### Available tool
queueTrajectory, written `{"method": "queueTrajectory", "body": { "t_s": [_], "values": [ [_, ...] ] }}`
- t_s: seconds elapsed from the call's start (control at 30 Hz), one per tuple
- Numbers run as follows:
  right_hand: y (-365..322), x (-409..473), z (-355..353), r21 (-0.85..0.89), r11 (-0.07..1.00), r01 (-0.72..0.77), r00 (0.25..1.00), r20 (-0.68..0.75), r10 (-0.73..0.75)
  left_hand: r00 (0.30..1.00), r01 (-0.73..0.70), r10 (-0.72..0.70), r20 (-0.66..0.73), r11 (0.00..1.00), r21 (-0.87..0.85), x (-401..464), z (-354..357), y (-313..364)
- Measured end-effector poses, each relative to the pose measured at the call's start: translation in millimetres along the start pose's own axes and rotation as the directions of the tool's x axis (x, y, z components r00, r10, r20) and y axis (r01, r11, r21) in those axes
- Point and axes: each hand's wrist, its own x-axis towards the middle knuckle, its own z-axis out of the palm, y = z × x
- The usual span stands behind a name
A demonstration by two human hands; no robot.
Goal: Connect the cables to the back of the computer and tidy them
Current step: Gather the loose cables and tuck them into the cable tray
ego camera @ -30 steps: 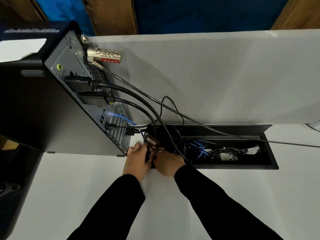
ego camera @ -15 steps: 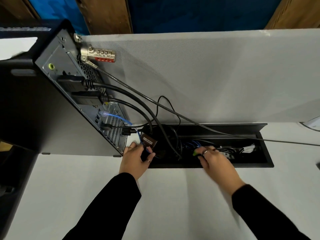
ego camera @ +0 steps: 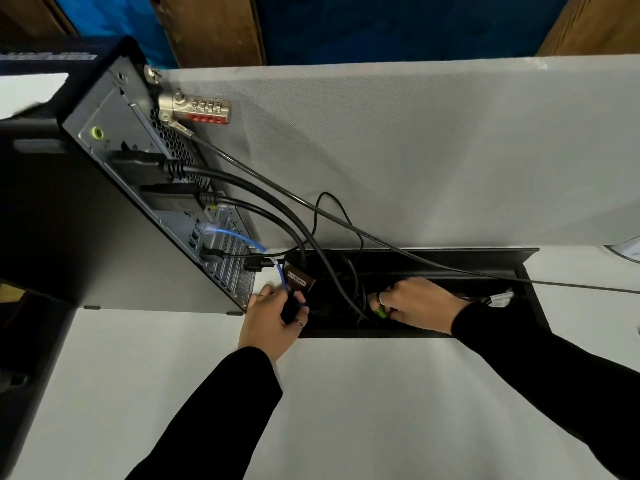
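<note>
— Starting at your left: the computer (ego camera: 114, 216) lies on the desk (ego camera: 346, 393) with its rear panel turned toward the cable tray (ego camera: 530, 268). Two thick black cables (ego camera: 263, 188) and a blue network cable (ego camera: 242, 237) are already seated in the back, and a combination lock (ego camera: 194, 107) hangs off the top corner on its steel wire (ego camera: 415, 252).

— And my hands?

— Your left hand (ego camera: 270, 323) sits just beside the bottom corner of the case, fingers curled around something black at the tray's left end, with the blue cable running across it. A brown tagged block (ego camera: 299, 278) sits right above it. Your right hand (ego camera: 415, 306) is down inside the tray, pinched on a small green-tipped piece (ego camera: 382, 311); whether that is a plug or a tie, I cannot tell.

— Which way do the cables lie from me?

— That is what the next move turns on, I think. The bundle runs on a diagonal, from the ports at upper left down into the tray at lower right. Its long axis passes between your two hands. Your left hand is nearer the ports, so it suits any plugging in; your right is nearer the slack in the tray, so it suits gathering and tucking.

— Anything to watch?

— The thin black lead (ego camera: 332, 206) loops loose above the tray; it could snag.
</note>
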Motion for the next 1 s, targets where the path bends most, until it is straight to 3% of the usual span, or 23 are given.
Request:
{"method": "queueTrajectory", "body": {
  "t_s": [0.13, 0.3, 0.57, 0.73, 0.8, 0.87, 0.93, 1.0],
  "values": [
    [-13.8, 16.3, -0.9, 0.082, 0.995, -0.051, 0.999, -0.006, 0.052, 0.999, 0.054, -0.054, -0.001, 0.999, -0.001, 1.7, 2.6, -1.5],
    [-25.3, 30.5, -1.6, 0.196, 0.979, -0.051, 0.998, -0.029, 0.058, 0.999, -0.019, 0.017, 0.029, 0.999, 0.043, -0.6, -0.3, 0.7],
    [-23.3, 34.9, -8.6, 0.297, 0.936, -0.189, 0.967, 0.22, 0.126, 0.985, -0.17, 0.17, -0.003, 0.985, 0.042, -2.0, -1.6, 1.7],
    [-24.2, 26.7, -9.2, 0.412, 0.898, -0.151, 0.981, 0.174, 0.085, 0.98, -0.19, 0.198, -0.015, 0.957, 0.221, 0.1, 8.8, -15.3],
    [-22.8, 13.9, -7.7, 0.452, 0.869, -0.2, 0.98, 0.097, 0.175, 0.978, -0.187, 0.203, -0.056, 0.958, 0.217, -3.5, 11.2, -17.1],
    [-22.7, 0.5, -8.3, 0.539, 0.818, -0.202, 0.963, -0.042, 0.266, 0.988, -0.126, 0.134, -0.077, 0.987, 0.104, -10.3, 13.9, -17.8],
    [-29.0, -7.4, -16.5, 0.701, 0.701, -0.129, 0.937, -0.145, 0.318, 0.998, -0.024, 0.018, -0.053, 0.992, -0.121, -16.3, 13.1, -16.7],
    [-36.8, -6.8, -26.7, 0.799, 0.592, -0.105, 0.916, -0.153, 0.37, 0.998, 0.044, -0.055, -0.02, 0.928, -0.37, -20.9, 7.7, -12.8]
  ]
}}
